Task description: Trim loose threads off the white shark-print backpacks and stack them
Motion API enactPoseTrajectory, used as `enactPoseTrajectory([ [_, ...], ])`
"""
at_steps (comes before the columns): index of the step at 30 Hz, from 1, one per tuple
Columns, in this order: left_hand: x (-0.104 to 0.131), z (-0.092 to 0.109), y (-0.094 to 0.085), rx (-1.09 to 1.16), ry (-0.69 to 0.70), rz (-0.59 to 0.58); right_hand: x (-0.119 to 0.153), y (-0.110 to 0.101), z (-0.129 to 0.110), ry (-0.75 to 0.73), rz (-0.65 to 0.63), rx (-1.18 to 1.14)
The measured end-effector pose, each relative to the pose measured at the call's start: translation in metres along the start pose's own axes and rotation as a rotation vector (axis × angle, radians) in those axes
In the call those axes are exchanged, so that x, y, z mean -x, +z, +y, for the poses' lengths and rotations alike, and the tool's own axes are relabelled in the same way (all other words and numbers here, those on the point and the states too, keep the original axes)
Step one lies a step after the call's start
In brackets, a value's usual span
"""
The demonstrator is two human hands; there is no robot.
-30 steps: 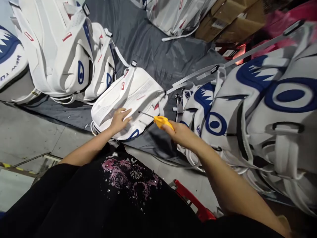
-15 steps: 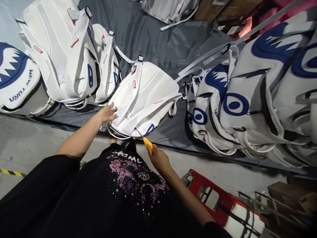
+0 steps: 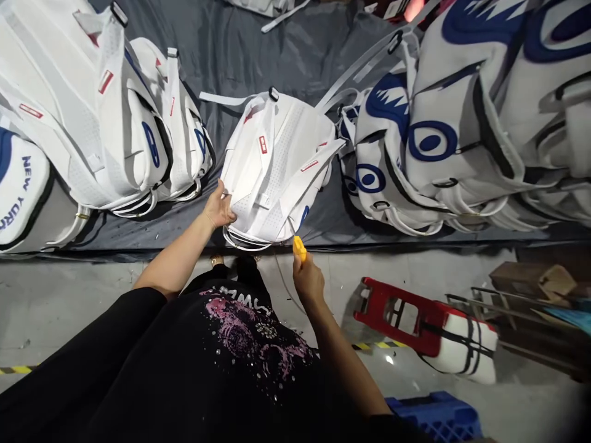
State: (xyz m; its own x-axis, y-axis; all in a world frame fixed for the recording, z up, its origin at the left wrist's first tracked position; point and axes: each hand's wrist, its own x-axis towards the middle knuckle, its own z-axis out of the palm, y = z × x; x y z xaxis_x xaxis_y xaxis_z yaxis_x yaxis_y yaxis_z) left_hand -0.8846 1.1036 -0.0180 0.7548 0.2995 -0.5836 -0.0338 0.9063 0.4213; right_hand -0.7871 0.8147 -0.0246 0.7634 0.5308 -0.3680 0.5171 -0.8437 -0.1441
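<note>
A white backpack (image 3: 289, 135) lies on the dark-covered table, its straps facing up. At its lower left edge is my left hand (image 3: 220, 208), fingers apart and touching the side of the bag. My right hand (image 3: 308, 277) is closed around a yellow-handled tool (image 3: 300, 248). The tool's thin tip reaches the bag's lower right edge, near a blue patch. The exact contact of the tip is too small to tell.
More white backpacks stand at the left (image 3: 111, 117) and right (image 3: 431, 138). The dark table cover (image 3: 221, 55) runs behind them. On the floor are a red and white cart (image 3: 425, 326), a blue crate (image 3: 438, 418) and a cardboard box (image 3: 521, 280).
The view has shifted and turned. The backpack sits more upright, with my left hand still at its left side. The yellow tool has stayed in my right hand near the bag's lower right edge.
</note>
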Motion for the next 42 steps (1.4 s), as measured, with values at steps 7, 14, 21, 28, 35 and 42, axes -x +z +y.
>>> enactPoseTrajectory([
  [7, -0.016, -0.007, 0.003, -0.166, 0.052, -0.065, -0.047, 0.012, -0.002, 0.025, 0.152, 0.003],
  [14, -0.011, -0.007, 0.007, -0.193, 0.116, -0.109, -0.029, -0.008, 0.029, 0.02, 0.101, -0.097],
  [21, -0.005, -0.009, 0.02, -0.122, 0.095, -0.18, -0.012, -0.002, 0.033, 0.057, 0.033, -0.158],
  [28, -0.009, -0.018, 0.023, -0.09, 0.078, -0.198, 0.068, 0.015, 0.044, 0.1, 0.049, -0.26],
  [35, -0.001, -0.022, 0.025, -0.278, 0.171, -0.108, 0.078, 0.031, 0.005, 0.044, -0.17, -0.128],
  [42, 0.019, -0.092, 0.014, -1.639, 1.079, 0.144, 0.068, 0.034, -0.004, 0.011, -0.162, -0.153],
])
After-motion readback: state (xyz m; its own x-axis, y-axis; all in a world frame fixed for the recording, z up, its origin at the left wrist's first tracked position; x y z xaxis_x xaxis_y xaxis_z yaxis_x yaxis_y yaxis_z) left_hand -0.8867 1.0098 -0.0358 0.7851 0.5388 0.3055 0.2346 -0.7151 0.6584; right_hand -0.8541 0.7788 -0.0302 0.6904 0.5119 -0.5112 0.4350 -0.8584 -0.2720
